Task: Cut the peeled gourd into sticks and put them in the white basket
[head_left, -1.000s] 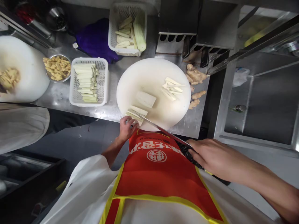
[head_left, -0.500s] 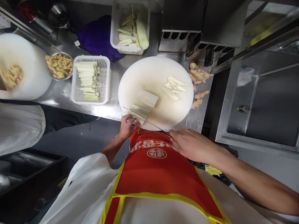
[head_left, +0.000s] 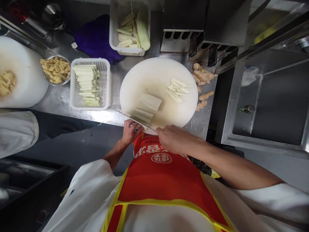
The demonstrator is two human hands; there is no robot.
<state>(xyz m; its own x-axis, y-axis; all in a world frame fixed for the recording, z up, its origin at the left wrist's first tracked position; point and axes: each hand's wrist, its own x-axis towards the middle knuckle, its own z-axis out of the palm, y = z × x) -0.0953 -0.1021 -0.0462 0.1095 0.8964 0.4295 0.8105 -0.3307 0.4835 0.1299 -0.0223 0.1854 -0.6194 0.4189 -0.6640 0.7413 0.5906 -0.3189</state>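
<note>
A steel counter (head_left: 116,96) ran across the middle of the frame, and on it, right of centre, lay a round white board (head_left: 159,69), its surface stained a faint tan toward the middle. A white mesh basket (head_left: 109,84) of pale green sticks stood on the counter left of the board.

The knife (head_left: 135,120) slanted across the board's lower left edge, its thin blade pointing up and left and passing over the pale slices; whether its edge had entered them could not be told. The right hand (head_left: 170,138), at the lower edge of the board, was closed in a fist around the handle, which the fingers hid. The left hand (head_left: 130,130) was bent and partly open at the board's lower left edge, its fingertips at the lower left end of the slices; whether it gripped them or merely rested there was unclear.

The vegetable block (head_left: 151,101) lay in the lower middle of the board, whitish and smooth, with a flat top and straight sides. It was above and right of the left hand, above and left of the right hand, and apart from both. Just below it, the slices (head_left: 144,113) overlapped in a low stack, creamy with greenish shading, nearer the left hand. Smallest were the slender whitish sticks (head_left: 178,89), loosely heaped at the board's right, well apart from both hands.
</note>
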